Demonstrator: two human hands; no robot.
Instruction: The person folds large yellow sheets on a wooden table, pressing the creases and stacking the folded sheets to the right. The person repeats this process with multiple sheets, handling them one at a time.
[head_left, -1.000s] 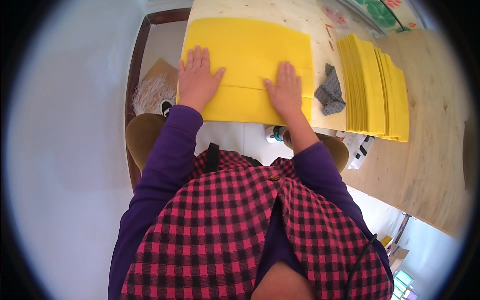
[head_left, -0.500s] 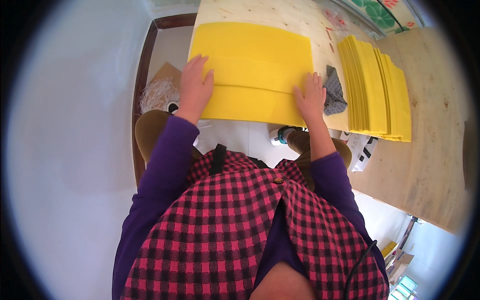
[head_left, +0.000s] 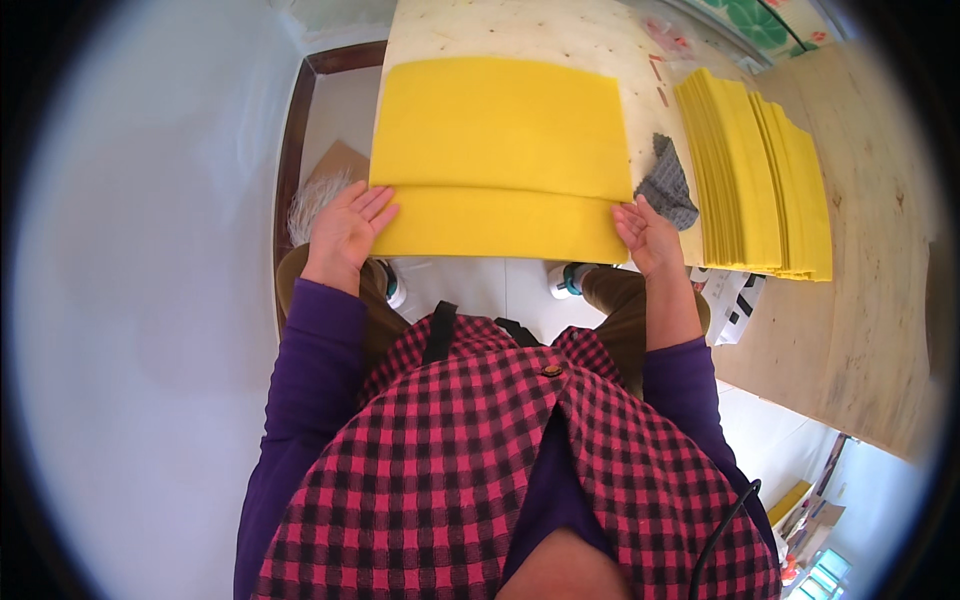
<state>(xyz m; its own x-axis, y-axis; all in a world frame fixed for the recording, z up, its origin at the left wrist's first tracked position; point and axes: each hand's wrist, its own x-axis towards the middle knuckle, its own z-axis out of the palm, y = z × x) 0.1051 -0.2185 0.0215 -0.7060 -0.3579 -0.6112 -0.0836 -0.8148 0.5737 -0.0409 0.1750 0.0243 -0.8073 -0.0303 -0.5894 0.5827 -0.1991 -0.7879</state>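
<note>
My left hand (head_left: pixel 345 235) and right hand (head_left: pixel 650 238) curved at opposite sides of the yellow cloth (head_left: pixel 500 130) on the table (head_left: pixel 500 28); whether my fingers (head_left: pixel 376 204) pinched its partly hidden edges, I couldn't tell.

A crumpled grey cloth (head_left: pixel 668 188) lies on the wooden bench (head_left: pixel 490 28). White strands (head_left: pixel 312 206) lie by brown cardboard (head_left: pixel 339 160) at left; a black-marked white bag (head_left: pixel 741 308) shows below the bench.

The left hand (head_left: pixel 345 235) and right hand (head_left: pixel 653 242) hide bits of yellow fabric (head_left: pixel 500 130).
</note>
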